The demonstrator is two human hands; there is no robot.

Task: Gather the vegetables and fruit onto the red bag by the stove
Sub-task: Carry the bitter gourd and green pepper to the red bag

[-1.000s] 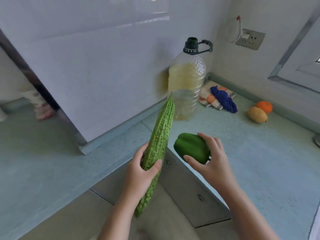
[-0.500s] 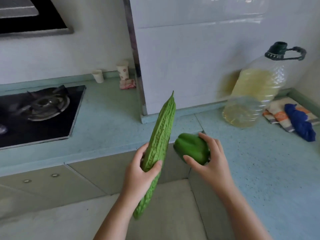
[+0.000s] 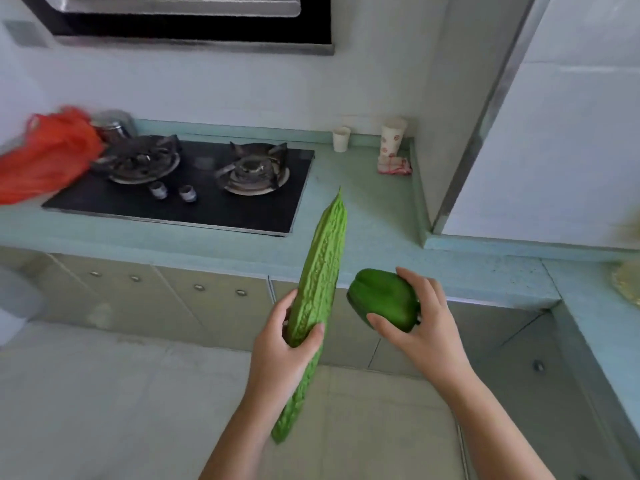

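Observation:
My left hand [image 3: 284,344] grips a long bumpy green bitter gourd [image 3: 320,282] around its lower half, tip pointing up toward the counter. My right hand [image 3: 420,327] holds a green bell pepper [image 3: 382,297] between thumb and fingers, just right of the gourd. Both are held in the air in front of the counter edge. The red plastic bag [image 3: 45,157] lies crumpled on the counter at the far left, beside the stove's left burner, well away from both hands.
A black two-burner gas stove [image 3: 194,183] sits in the turquoise counter [image 3: 374,216]. Two paper cups [image 3: 391,136] and a folded cloth [image 3: 394,167] stand at the back right. A white wall block [image 3: 554,133] rises on the right. A metal pot [image 3: 112,128] sits behind the bag.
The view has swung left: the oil bottle and cloths have left the frame, the whole stove and the red bag have come into view. Both hands keep their hold on gourd and pepper.

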